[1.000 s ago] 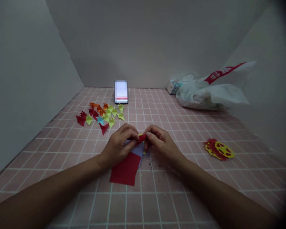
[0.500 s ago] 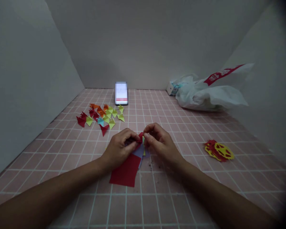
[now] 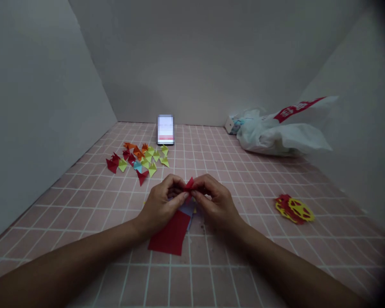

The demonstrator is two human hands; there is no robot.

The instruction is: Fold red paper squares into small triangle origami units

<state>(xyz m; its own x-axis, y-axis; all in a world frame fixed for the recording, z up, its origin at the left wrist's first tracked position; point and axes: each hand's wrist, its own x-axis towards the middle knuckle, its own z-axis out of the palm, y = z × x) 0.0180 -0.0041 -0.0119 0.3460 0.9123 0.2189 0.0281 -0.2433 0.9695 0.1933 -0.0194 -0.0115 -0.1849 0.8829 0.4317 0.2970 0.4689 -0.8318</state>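
Observation:
A small folded piece of red paper (image 3: 189, 184) is pinched between my two hands, its pointed tip sticking up. My left hand (image 3: 163, 202) grips it from the left with thumb and fingers. From the right, my right hand (image 3: 215, 201) closes thumb and forefinger on its other side. Below them lies a flat red paper sheet (image 3: 169, 237), on top of lilac paper (image 3: 186, 208), with a bit of yellow showing at the edges. My left hand partly covers these sheets.
Folded paper figures (image 3: 144, 160) in red, orange, yellow and blue cluster at back left. A lit phone (image 3: 165, 129) stands upright behind them. A white plastic bag (image 3: 276, 137) lies against a small box (image 3: 231, 125) at back right. Red and yellow paper cutouts (image 3: 295, 208) lie at right.
My right fingers have come down and closed in beside the left ones on the red paper, which now points upward. The view has tilted slightly, shifting the scene downward.

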